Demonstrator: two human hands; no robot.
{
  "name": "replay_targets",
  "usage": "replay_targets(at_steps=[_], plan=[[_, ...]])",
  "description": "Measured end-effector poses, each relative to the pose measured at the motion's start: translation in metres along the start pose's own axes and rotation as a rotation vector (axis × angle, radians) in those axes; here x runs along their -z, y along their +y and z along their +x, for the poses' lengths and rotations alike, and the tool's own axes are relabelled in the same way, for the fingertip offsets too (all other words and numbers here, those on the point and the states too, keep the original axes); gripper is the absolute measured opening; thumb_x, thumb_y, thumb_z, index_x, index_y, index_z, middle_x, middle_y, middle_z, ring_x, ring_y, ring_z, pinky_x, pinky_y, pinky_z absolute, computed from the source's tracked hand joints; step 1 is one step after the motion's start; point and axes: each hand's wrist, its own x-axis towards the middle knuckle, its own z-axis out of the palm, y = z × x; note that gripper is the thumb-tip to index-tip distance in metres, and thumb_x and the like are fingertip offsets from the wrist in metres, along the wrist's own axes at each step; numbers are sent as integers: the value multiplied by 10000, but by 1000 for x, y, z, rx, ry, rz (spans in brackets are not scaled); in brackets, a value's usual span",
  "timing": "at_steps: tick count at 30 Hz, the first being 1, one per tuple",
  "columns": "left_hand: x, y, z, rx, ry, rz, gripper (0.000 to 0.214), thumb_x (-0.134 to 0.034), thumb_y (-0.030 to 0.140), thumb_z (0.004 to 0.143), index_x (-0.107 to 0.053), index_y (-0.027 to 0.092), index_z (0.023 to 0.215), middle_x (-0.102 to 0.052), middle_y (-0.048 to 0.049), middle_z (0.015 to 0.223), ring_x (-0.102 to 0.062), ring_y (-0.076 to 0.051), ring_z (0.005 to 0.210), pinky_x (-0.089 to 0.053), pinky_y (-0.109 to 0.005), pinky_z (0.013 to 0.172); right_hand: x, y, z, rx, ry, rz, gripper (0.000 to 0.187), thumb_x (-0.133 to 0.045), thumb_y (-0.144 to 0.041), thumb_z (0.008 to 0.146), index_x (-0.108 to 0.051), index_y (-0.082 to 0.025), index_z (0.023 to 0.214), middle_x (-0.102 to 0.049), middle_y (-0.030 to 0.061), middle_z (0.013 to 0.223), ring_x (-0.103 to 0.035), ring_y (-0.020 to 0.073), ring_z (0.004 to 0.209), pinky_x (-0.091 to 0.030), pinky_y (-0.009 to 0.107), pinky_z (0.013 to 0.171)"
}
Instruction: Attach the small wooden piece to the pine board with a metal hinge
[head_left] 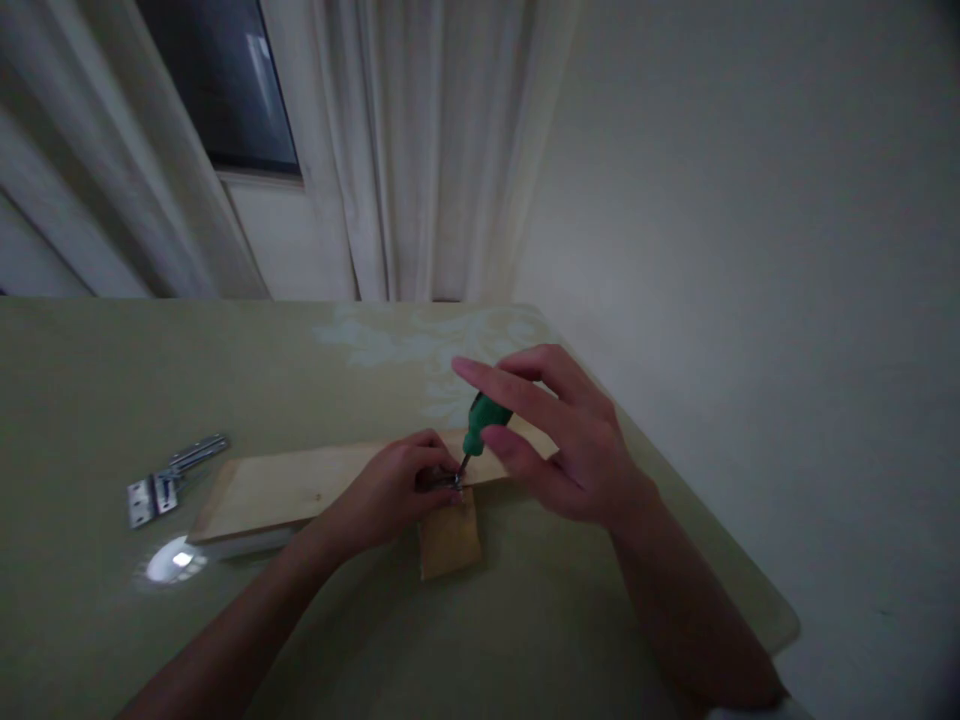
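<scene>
A long pale wooden board (300,482) lies on the table, with a smaller brown wooden piece (450,538) jutting from its near side. My left hand (394,482) rests over the board, its thumb and fingers pinched around a small shiny metal fitting (442,480). Whether that is a hinge or a latch I cannot tell, as the fingers cover much of it. My right hand (574,440) has a green-handled screwdriver (484,420) between thumb and fingers, the index finger stretched out past the handle. The tilted shaft points down, its tip at the fitting beside my left fingertips.
To the left of the board lie a metal hinge (142,502) and other shiny metal hardware (197,452). The pale green table (247,370) meets a white wall (750,250) along its right side. Curtains (420,150) and a dark window (225,80) stand behind.
</scene>
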Motion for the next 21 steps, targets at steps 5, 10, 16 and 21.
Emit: replay_targets(at_steps=[5,10,16,21], plan=[[1,0,0,-32,-4,27,109,-763,338,920,-780,234,947,-679,-20,1015,-644,-172,843,-468,-268,735,-1,1,1,11,-10,74,360,-585,-207,1057,-673,-214,1406,-713,79,1132,-676,187,1008,-584,334,873],[1,-1,0,-18,-7,26,122,-758,347,930,-771,231,965,-678,-20,1023,-635,-162,812,-460,-268,718,0,3,2,29,37,-28,348,-645,-274,1036,-688,-215,1375,-715,97,1164,-669,230,1075,-580,398,941],[1,-2,0,-35,-2,31,121,-778,345,924,-755,226,934,-663,-10,1001,-626,-157,806,-450,-268,712,-1,1,1,23,83,-84,327,-737,-341,995,-735,-240,1306,-703,44,942,-668,193,881,-586,337,801],[0,-2,0,-21,-7,20,100,-790,310,913,-759,218,937,-653,-4,980,-620,-146,785,-450,-263,707,0,1,2,4,-62,31,435,-522,-208,1082,-574,-198,1515,-681,116,1366,-653,230,1237,-552,396,1041]])
